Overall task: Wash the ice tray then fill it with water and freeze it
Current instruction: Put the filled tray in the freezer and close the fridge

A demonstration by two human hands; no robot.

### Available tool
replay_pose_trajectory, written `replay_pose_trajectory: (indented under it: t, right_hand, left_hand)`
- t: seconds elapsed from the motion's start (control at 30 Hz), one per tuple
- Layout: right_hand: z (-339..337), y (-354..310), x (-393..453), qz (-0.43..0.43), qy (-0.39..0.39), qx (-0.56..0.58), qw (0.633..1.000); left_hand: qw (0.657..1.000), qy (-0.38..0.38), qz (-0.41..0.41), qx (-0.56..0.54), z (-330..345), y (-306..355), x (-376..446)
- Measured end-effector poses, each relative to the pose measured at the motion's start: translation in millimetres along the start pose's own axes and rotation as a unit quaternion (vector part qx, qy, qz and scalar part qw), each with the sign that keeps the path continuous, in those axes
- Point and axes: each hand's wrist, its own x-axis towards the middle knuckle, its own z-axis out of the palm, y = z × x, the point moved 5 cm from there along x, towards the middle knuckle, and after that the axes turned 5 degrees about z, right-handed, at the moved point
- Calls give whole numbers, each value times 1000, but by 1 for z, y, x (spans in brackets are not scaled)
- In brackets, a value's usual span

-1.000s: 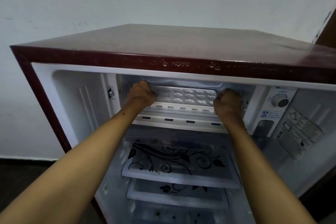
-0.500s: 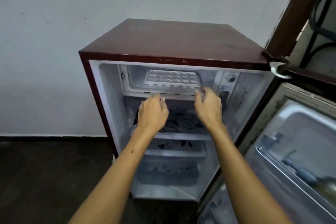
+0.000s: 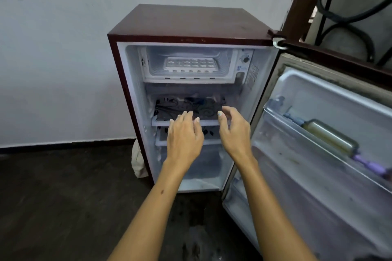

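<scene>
Reaching forward over the dark floor [image 3: 63, 197], the person's left hand [image 3: 184, 135] and right hand [image 3: 234, 131] hover empty with fingers loosely spread, in front of the patterned shelf [image 3: 186, 121] (one of two). Beyond them, one white ice tray [image 3: 191, 63] sits flat in the freezer compartment [image 3: 220, 63] at the top of the open maroon fridge [image 3: 191, 21]. Its door [image 3: 318, 176] rack holds one yellowish bottle [image 3: 331, 140]; the label writing beside the dial [image 3: 245, 58] is too small to read.

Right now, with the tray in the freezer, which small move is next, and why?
Probably reach the right hand to the open door and swing it shut: the ice tray already sits in the freezer compartment, and both hands are empty.
</scene>
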Motion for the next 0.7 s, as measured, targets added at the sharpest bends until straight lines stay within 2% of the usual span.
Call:
replay_pose_trajectory:
  t: [0.37,0.57,0.7]
  right_hand:
    - [-75,16,-123,40,105,59,992]
    - [-162,51,-157,56,248,49,966]
    - [-230,90,-171,79,384,46,919]
  left_hand:
    - [998,-30,16,-58,-9,32,-112]
    - [992,-51,43,-103,6,84,-142]
    - [988,-56,57,-134,27,130,-156]
